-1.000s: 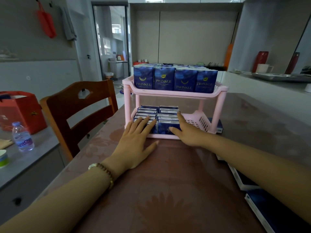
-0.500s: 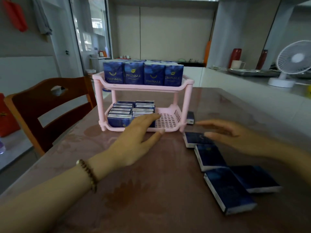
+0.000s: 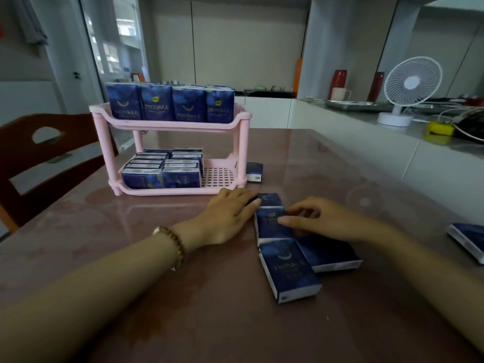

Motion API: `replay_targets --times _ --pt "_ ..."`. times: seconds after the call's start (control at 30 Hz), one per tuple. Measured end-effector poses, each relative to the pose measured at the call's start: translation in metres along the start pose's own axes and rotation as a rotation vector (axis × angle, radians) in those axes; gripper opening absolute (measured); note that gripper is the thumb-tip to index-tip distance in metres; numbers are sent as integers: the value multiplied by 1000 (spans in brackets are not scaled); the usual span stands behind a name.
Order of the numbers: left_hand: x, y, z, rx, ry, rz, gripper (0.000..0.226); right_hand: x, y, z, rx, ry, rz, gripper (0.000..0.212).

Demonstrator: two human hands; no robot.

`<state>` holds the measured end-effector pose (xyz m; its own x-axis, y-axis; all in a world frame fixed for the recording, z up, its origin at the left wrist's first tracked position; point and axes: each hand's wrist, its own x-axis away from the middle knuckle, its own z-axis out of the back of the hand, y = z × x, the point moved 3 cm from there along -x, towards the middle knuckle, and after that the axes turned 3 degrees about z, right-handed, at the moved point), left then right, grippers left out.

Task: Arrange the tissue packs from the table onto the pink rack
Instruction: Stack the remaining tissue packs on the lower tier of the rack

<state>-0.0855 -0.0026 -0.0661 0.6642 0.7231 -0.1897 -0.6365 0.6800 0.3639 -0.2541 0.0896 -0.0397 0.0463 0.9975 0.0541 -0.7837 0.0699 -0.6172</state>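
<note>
Our left hand (image 3: 230, 216) lies flat, fingertips against the far pack (image 3: 271, 199); our right hand (image 3: 322, 218) curls over the next pack (image 3: 269, 229) on the desk (image 3: 131, 218). We should lift both squarely, then stand them in the rack (image 3: 170, 125) (bottom shelf, free right end).

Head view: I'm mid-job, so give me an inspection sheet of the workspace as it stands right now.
Surface: glossy brown table.
Job's things: pink rack; top packs upright in a row; lower packs fill the shelf's left part, with bare grid at its right. Four loose packs are clustered at the hands; lone pack beside the rack's right leg; edge pack at far right.
Clutter: nothing seen on the table.
Hands: left hand flat, fingertips at the farthest clustered pack; right hand has its thumb on the next one, fingers curled, grip unclear.
Cables: white cables on the counter.
Surroundings: fan on the counter; chair at left.
</note>
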Motion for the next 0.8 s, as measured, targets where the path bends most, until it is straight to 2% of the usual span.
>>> replay_targets --times 0.17,0.27,0.4,0.5,0.6,0.73,0.8 --pt "-13 -10 -7 -47 63 64 40 -10 -3 -13 -53 15 -15 65" --pt "-9 -18 -9 21 75 100 36 -9 -7 -13 -32 2 0 54" --pt "3 -17 4 416 90 68 22 -8 -10 -14 -2 -26 32 47" --pt "13 -20 17 544 108 83 33 -9 -11 -15 -12 -36 22 44" --pt "23 -29 23 681 22 137 32 -10 -11 -15 -29 -27 9 41" --pt "36 -44 32 650 -34 134 22 -12 -11 -18 -115 -9 19 42" --pt "41 -48 35 641 43 155 16 -13 -16 -19 -201 -2 43 39"
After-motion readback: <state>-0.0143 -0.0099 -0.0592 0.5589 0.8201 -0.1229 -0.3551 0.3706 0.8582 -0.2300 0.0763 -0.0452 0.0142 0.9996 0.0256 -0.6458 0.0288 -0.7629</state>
